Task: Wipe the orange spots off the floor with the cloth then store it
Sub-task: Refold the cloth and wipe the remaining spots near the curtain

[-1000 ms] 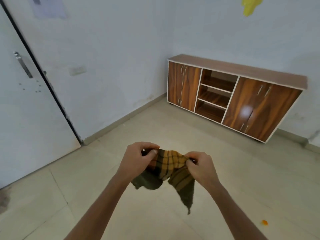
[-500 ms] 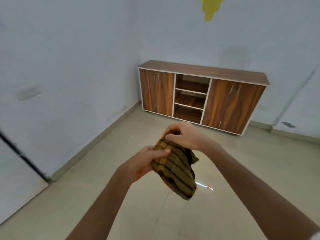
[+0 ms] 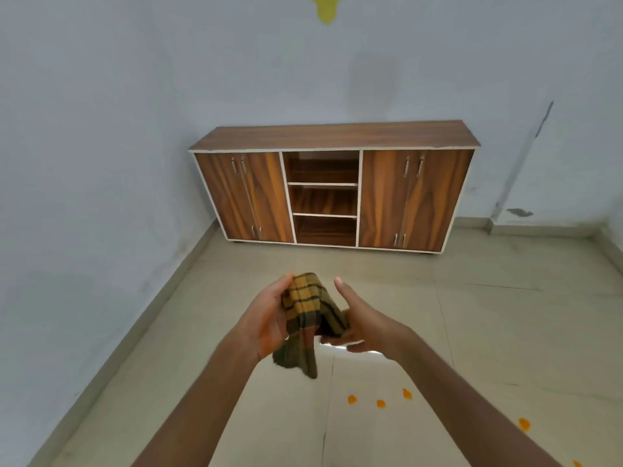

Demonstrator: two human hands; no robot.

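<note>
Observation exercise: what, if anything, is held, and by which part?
The cloth, held at its bunched middle by the left hand; the open right hand supports its lower fold.

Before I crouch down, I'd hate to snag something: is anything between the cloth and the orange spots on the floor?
Nothing visible. The cloth is held in the left hand above bare floor, and the orange spots lie uncovered on it, nearer you and slightly right.
</note>
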